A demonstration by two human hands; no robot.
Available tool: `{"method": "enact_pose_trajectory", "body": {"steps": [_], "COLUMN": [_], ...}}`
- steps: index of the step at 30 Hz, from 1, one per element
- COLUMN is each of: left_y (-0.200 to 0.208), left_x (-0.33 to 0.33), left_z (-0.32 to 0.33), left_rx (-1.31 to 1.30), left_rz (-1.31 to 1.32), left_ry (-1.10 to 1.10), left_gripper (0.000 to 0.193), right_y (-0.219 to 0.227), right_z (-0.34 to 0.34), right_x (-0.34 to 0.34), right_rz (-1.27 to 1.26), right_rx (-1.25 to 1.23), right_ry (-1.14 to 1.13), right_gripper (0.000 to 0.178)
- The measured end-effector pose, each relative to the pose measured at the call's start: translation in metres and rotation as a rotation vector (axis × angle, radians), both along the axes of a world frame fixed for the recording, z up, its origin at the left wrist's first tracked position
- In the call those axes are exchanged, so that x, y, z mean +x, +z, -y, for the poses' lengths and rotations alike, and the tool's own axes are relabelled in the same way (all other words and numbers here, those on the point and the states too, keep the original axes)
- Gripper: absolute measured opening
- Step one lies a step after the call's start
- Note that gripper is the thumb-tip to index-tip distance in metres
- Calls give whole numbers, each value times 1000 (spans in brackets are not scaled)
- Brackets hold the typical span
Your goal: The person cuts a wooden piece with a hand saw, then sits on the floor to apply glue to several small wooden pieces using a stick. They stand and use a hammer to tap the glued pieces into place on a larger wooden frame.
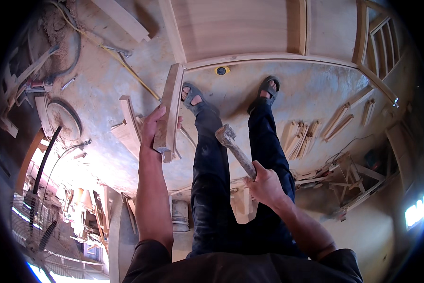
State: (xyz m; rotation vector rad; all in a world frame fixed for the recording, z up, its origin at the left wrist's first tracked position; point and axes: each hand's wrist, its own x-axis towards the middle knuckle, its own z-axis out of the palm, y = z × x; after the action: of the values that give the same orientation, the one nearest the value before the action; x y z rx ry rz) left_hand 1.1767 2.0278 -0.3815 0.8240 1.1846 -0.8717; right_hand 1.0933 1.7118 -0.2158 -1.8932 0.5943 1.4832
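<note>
My left hand (151, 123) is wrapped round a squared length of pale wood (169, 106), its near end pointing toward me and its far end by the corner of a large wooden frame (249, 58). In my right hand (267, 186) is a hammer (240, 156), gripped low on its worn wooden handle. The hammer's head is raised toward the middle, over my legs, apart from the wood. Only part of my left fingers shows past the wood.
A yellow-and-black tape measure (222, 70) lies on the floor near the frame. Wood offcuts (127, 129) are left of my left hand, and several wooden strips (300, 139) lie to the right. A yellow cord (127, 66) crosses the floor. A fan (42, 245) stands at lower left.
</note>
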Motion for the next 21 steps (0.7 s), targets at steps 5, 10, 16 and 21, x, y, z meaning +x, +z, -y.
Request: {"method": "enact_pose_trajectory", "body": {"steps": [5,10,16,21], "left_y": [7,-5,-7,-13], "left_x": [4,-4,2,15], "left_z": [8,-10,-16,9], "left_rx": [28,44,47,-48], "left_rz": [13,-17,-46,50], "left_ry": [-68,-120,-159,-28], "left_gripper": [49,51,49,46], "right_y": [-3,-4,-7,-10], "right_z": [0,-1,-2,-6], "right_x": [-2,-3,-6,-4], "right_rz": [-48,-83,-62,-24], "right_rx": [10,53,59,80], "right_ry": [20,31,46,74], "right_gripper": [27,29,27,23]}}
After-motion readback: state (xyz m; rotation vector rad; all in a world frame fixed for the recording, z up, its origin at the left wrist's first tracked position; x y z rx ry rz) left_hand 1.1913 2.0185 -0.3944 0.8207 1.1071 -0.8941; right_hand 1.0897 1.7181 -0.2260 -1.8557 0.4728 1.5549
